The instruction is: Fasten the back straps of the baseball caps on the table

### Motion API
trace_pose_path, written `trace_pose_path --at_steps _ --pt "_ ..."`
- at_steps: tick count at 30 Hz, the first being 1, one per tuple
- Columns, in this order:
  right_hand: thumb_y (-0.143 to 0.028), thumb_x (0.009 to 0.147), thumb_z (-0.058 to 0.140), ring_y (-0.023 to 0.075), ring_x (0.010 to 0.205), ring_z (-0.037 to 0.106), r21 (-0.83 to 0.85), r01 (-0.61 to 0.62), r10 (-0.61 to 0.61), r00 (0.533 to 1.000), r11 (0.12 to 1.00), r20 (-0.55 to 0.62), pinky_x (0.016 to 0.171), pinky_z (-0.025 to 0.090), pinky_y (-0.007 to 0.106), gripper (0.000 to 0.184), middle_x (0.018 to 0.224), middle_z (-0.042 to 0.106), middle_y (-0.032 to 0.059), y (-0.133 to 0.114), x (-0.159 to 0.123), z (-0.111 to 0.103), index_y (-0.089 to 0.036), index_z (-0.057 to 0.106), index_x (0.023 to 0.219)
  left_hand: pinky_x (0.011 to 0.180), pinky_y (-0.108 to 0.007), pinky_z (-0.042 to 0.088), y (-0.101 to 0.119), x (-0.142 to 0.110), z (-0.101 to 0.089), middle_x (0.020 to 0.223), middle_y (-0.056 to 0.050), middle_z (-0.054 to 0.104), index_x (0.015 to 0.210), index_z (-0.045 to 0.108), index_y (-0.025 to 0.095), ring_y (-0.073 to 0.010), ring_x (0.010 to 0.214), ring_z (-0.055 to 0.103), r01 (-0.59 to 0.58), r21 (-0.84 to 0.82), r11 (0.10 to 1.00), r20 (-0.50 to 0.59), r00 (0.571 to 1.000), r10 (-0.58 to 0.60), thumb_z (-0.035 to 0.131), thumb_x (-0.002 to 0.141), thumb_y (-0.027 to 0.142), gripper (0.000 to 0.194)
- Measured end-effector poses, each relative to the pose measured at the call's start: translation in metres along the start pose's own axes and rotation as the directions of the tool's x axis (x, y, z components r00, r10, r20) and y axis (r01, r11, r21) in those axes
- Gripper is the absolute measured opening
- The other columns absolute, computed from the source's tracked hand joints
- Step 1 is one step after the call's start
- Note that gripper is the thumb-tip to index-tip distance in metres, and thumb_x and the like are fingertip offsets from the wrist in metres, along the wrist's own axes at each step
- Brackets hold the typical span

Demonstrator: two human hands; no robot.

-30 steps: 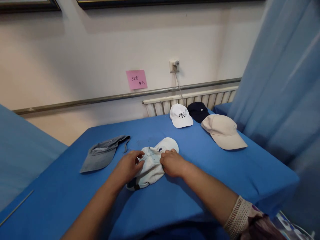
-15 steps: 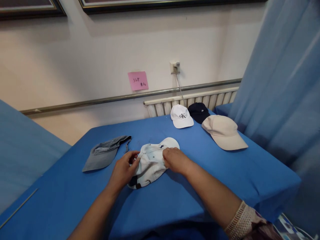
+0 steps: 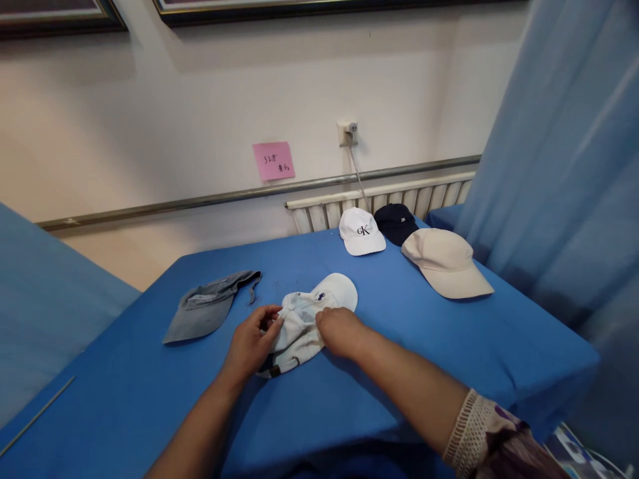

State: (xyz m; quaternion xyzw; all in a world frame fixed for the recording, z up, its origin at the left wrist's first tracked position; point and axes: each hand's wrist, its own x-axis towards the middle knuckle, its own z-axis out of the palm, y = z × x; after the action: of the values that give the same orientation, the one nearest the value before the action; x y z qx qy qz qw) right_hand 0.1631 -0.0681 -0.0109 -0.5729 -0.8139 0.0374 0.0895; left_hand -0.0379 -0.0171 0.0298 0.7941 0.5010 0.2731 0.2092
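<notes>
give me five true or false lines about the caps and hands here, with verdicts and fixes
1. The left hand and right hand both touch the pale cap. True.
2. The grey cap lies to the right of the pale cap. False: it lies to the left.
3. The white cap bears dark letters. True.
4. The pink note hangs below the rail. False: it is above it.
5. The beige cap is nearer the camera than the navy cap. True.

I find a long black-framed picture (image 3: pixel 299 9) cropped at top; the bare right hand (image 3: pixel 342 332) conceals part of the crumpled pale cloth cap (image 3: pixel 301 332).
</notes>
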Motion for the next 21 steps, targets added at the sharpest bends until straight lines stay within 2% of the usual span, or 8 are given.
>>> trace_pose_path --at_steps 3,6,9,12,16,18,21 --pt "-0.009 0.084 0.048 0.0262 0.087 0.067 0.066 -0.073 0.076 0.996 0.995 -0.049 0.072 0.049 0.032 0.027 0.101 0.068 0.0163 0.006 -0.003 -0.003 -0.01 0.061 0.108 0.073 -0.032 0.051 -0.006 0.0 0.0 0.089 -0.005 0.069 0.106 0.066 0.018 -0.0204 0.078 0.064 0.012 -0.026 1.0 -0.024 1.0 -0.012 0.057 0.079 0.05 0.043" --pt "-0.012 0.084 0.048 0.0255 0.088 0.066 0.206 -0.157 0.194 0.967 0.966 -0.168 0.074 0.048 0.033 0.03 0.103 0.068 0.0144 0.016 -0.006 -0.01 -0.012 0.057 0.112 0.069 -0.031 0.051 -0.014 0.002 0.0 0.089 -0.006 0.069 0.107 0.065 0.018 -0.0204 0.078 0.064 0.043 -0.135 0.99 -0.077 0.996 -0.054 0.059 0.078 0.053 0.046" --pt "-0.013 0.083 0.05 0.0214 0.089 0.064 0.388 -0.102 0.229 0.927 0.916 -0.297 0.078 0.047 0.031 0.032 0.102 0.067 0.009 0.026 -0.009 -0.013 -0.015 0.056 0.114 0.065 -0.03 0.052 -0.018 0.004 0.0 0.09 -0.008 0.069 0.106 0.065 0.017 -0.0207 0.077 0.064 0.075 -0.26 0.963 -0.102 0.989 -0.105 0.064 0.074 0.055 0.049" --pt "-0.016 0.084 0.053 0.0177 0.086 0.062 0.487 -0.019 0.218 0.909 0.873 -0.355 0.079 0.046 0.029 0.028 0.101 0.066 0.0062 0.031 -0.009 -0.01 -0.016 0.058 0.111 0.064 -0.03 0.052 -0.017 0.005 0.0 0.092 -0.008 0.07 0.105 0.066 0.017 -0.021 0.077 0.064 0.095 -0.28 0.955 -0.078 0.99 -0.121 0.065 0.074 0.053 0.047" --pt "-0.029 0.088 0.058 0.0198 0.096 0.059 0.435 0.018 0.178 0.896 0.9 -0.406 0.085 0.043 0.031 0.024 0.108 0.064 0.0077 0.029 -0.001 0.001 -0.02 0.063 0.109 0.063 -0.03 0.051 -0.015 0.004 0.0 0.094 -0.007 0.07 0.105 0.065 0.019 -0.0213 0.079 0.064 0.087 -0.256 0.963 -0.058 0.993 -0.105 0.063 0.078 0.052 0.043" --pt "-0.032 0.087 0.061 0.0211 0.097 0.059 0.378 0.002 0.155 0.91 0.926 -0.385 0.086 0.04 0.033 0.019 0.103 0.066 0.0069 0.027 0.005 0.006 -0.021 0.066 0.101 0.063 -0.03 0.051 -0.014 0.005 0.001 0.094 -0.008 0.07 0.105 0.065 0.019 -0.0216 0.079 0.065 0.077 -0.263 0.962 -0.064 0.993 -0.097 0.063 0.077 0.052 0.043" --pt "-0.027 0.086 0.061 0.0198 0.088 0.059 0.33 -0.026 0.143 0.931 0.944 -0.335 0.081 0.038 0.033 0.008 0.09 0.067 0.0047 0.025 0.013 0.01 -0.02 0.065 0.085 0.062 -0.03 0.051 -0.014 0.006 0.002 0.092 -0.008 0.07 0.105 0.066 0.018 -0.0218 0.078 0.065 0.071 -0.27 0.96 -0.066 0.994 -0.092 0.065 0.075 0.053 0.046"
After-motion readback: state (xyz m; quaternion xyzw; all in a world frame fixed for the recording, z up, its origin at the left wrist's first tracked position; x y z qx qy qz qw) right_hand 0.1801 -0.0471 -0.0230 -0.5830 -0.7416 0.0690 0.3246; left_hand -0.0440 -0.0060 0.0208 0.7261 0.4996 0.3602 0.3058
